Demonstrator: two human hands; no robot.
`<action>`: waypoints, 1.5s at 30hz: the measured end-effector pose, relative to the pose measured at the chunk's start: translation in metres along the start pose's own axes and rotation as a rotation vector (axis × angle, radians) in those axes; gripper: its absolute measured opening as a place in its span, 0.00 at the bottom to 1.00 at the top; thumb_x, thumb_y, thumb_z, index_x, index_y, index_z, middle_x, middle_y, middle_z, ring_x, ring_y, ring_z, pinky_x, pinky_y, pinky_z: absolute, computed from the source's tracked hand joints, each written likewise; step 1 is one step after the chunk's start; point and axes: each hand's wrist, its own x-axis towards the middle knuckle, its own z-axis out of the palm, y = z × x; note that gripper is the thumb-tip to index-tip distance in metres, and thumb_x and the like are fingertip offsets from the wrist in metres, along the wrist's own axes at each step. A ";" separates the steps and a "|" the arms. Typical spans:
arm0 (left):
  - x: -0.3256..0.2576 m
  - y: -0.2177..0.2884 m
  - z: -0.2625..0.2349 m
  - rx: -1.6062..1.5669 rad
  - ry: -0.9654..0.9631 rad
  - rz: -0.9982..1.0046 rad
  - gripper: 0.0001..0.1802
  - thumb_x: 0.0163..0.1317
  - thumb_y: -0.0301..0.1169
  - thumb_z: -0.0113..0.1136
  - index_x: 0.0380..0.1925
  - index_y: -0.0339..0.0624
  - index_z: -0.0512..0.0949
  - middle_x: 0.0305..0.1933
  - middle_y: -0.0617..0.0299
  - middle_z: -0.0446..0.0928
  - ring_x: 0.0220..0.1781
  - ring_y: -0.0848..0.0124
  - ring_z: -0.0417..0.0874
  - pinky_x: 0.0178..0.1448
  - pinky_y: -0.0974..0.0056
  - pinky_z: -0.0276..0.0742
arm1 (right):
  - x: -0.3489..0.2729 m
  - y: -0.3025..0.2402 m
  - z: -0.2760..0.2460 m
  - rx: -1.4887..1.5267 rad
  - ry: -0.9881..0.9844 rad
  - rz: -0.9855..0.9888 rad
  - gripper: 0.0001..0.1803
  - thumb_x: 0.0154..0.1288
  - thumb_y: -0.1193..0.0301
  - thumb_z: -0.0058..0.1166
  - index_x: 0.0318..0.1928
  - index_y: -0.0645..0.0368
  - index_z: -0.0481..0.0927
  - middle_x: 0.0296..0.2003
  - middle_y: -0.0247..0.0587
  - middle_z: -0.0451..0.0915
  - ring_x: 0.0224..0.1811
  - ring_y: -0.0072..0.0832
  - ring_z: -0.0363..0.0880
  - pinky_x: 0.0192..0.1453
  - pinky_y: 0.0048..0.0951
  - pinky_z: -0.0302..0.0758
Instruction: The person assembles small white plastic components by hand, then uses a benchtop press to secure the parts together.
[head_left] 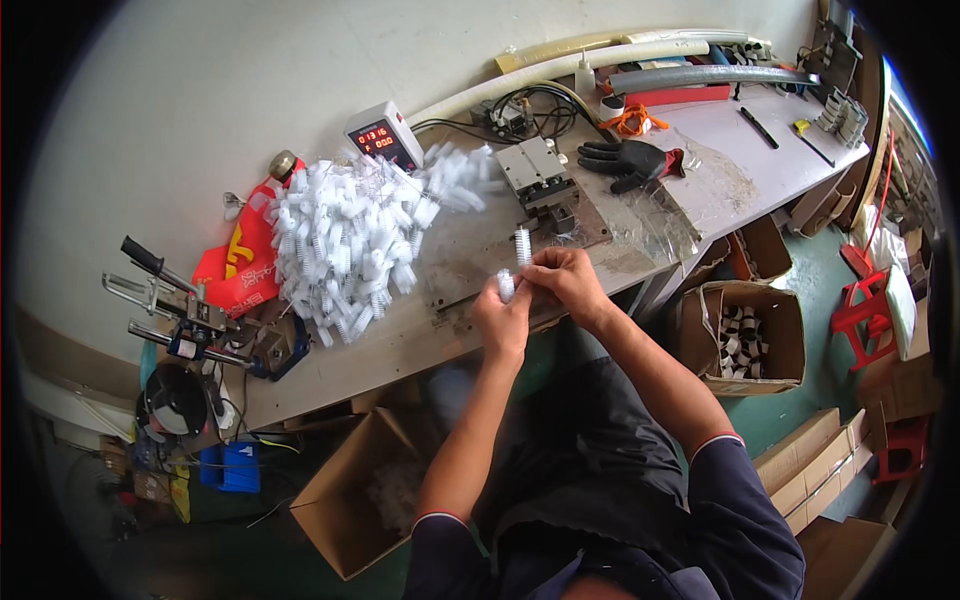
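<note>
Both hands meet just over the front edge of the workbench (pixel 450 310). My left hand (pixel 500 318) is closed on a small whitish plastic piece (pixel 506 285), its exact kind too small to make out. Against it, my right hand (pixel 565 280) pinches a white ribbed plastic piece (pixel 522 245), which stands upright above the fingers. Beyond my hands sits a metal fixture block (pixel 535 172) on a base plate. To their left is a big heap of similar white ribbed pieces (pixel 345 240).
Behind the heap stands a digital counter box (pixel 384 135). A black glove (pixel 630 160) lies right of the fixture. A lever clamp press (pixel 190 320) occupies the left end. Cardboard boxes stand below, one at the left (pixel 345 500) and one at the right (pixel 790 345). Red stools (pixel 862 318) are farther right.
</note>
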 end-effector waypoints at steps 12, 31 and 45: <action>0.071 0.013 -0.020 0.142 0.115 0.228 0.08 0.69 0.30 0.68 0.41 0.36 0.85 0.35 0.69 0.82 0.37 0.80 0.78 0.44 0.71 0.76 | 0.030 -0.003 -0.039 -0.553 0.220 -0.059 0.08 0.62 0.73 0.62 0.28 0.65 0.85 0.18 0.36 0.82 0.19 0.19 0.78 0.24 0.24 0.72; 0.083 -0.007 -0.032 0.331 0.147 0.359 0.09 0.72 0.35 0.64 0.43 0.41 0.83 0.32 0.63 0.84 0.34 0.74 0.83 0.42 0.65 0.78 | 0.036 0.004 -0.014 -0.961 0.548 -0.217 0.11 0.58 0.68 0.59 0.30 0.63 0.87 0.29 0.57 0.85 0.35 0.54 0.86 0.45 0.48 0.82; 0.087 -0.009 -0.033 0.400 0.183 0.435 0.12 0.72 0.38 0.64 0.44 0.40 0.83 0.33 0.56 0.85 0.34 0.62 0.85 0.44 0.58 0.80 | 0.040 0.007 -0.005 -0.982 0.618 -0.225 0.10 0.56 0.67 0.59 0.30 0.62 0.86 0.29 0.58 0.85 0.35 0.55 0.86 0.45 0.50 0.81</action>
